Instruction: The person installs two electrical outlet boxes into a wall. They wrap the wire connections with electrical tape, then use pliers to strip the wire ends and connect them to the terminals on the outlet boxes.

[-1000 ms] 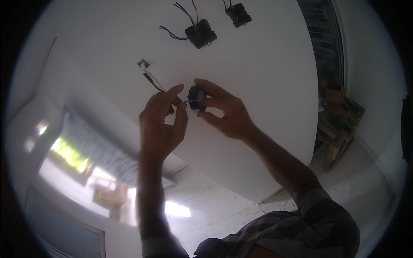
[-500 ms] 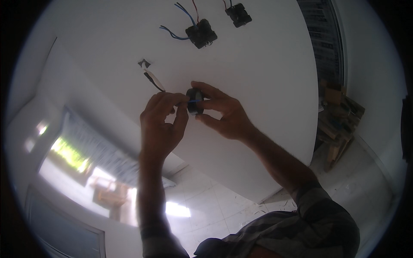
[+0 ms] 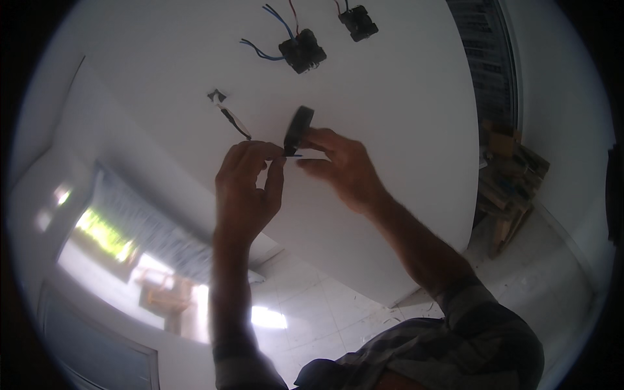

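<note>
In front of the white wall my left hand (image 3: 250, 182) is closed in a pinch on a wire. A short blue wire end (image 3: 294, 156) sticks out to the right of its fingertips. My right hand (image 3: 348, 166) holds a roll of black electrical tape (image 3: 299, 127) by its side, with the thumb apart below. The roll is tilted, and its lower edge is close to the left fingertips. A black and white cable (image 3: 233, 121) runs from a small wall opening (image 3: 216, 96) down to my left hand, which hides its end.
Above, a black wall box (image 3: 303, 51) has blue and red wires poking out. A second black box (image 3: 359, 23) sits to its right. Wooden pieces (image 3: 513, 188) are stacked beyond the wall's right edge. A bright window (image 3: 107, 234) is at lower left.
My right hand has swung the tape roll up from beside the left fingertips and tilted it. The blue wire end now shows below it. My left hand has stayed almost still.
</note>
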Tool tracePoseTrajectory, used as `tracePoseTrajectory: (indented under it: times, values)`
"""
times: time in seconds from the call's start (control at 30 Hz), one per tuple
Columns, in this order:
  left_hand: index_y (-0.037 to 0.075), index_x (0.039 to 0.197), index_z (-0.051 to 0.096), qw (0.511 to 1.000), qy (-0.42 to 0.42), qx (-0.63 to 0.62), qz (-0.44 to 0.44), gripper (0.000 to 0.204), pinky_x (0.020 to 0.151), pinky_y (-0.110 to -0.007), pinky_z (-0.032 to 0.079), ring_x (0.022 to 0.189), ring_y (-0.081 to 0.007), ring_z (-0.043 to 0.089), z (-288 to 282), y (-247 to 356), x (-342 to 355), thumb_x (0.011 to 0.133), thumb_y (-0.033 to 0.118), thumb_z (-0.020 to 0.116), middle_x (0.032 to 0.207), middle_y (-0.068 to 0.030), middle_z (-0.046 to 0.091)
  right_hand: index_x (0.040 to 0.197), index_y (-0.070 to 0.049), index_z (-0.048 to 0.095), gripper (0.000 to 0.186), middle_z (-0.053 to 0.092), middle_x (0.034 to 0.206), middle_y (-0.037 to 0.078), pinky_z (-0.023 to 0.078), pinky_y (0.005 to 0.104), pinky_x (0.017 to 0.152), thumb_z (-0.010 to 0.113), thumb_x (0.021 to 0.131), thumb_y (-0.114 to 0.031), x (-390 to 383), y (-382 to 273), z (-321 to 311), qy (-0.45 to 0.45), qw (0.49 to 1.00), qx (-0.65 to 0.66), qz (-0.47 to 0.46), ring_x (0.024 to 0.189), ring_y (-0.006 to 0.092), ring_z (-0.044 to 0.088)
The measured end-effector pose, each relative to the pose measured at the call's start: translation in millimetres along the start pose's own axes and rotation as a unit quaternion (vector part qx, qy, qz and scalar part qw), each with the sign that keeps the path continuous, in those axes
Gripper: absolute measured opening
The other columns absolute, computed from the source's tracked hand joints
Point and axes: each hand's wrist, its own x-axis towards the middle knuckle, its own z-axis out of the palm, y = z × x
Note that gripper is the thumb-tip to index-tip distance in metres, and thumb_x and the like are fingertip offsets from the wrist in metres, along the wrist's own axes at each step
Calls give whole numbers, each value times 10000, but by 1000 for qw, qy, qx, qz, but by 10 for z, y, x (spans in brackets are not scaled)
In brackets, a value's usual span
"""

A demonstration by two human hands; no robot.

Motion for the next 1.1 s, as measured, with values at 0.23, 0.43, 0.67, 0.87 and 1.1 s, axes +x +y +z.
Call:
tracePoseTrajectory:
  times: [0.23,0.43,0.67,0.87,1.1]
  values:
    - [52,999,749,999,33,13,30,135,722,-334,583,856,-219,728,71,-101,-68,876,-5,743,969,-104,730,1236,13,616,322,594,1318,151,503,459,1060,661,926,-57,-183,-9,-56,-32,998,60,-11,1248,254,596]
    - [53,980,756,999,33,17,22,120,710,-331,587,863,-222,728,90,-77,-52,872,0,750,965,-113,728,1326,42,583,402,607,1330,163,495,460,1096,640,957,-107,-18,-84,-74,-7,1000,-16,25,1286,256,587]
    - [59,975,751,999,29,15,22,119,697,-328,569,854,-219,715,107,-134,-104,871,1,744,963,-103,726,1213,-25,659,331,595,1305,173,474,467,1117,726,909,-139,-201,-98,-56,-29,992,116,38,1250,255,602]
    - [57,950,740,999,48,12,22,90,680,-330,538,835,-214,686,121,-86,-76,872,11,741,949,-94,721,1105,14,686,227,573,1349,162,473,444,1110,704,929,-129,-74,-67,-17,19,995,-83,49,1258,255,601]
    - [58,942,736,999,36,-4,17,88,680,-330,531,842,-216,676,171,-119,-114,869,8,741,928,-90,717,1249,49,639,346,572,1370,147,462,458,1109,687,957,-131,-210,-176,-67,-20,993,114,12,1290,262,575]
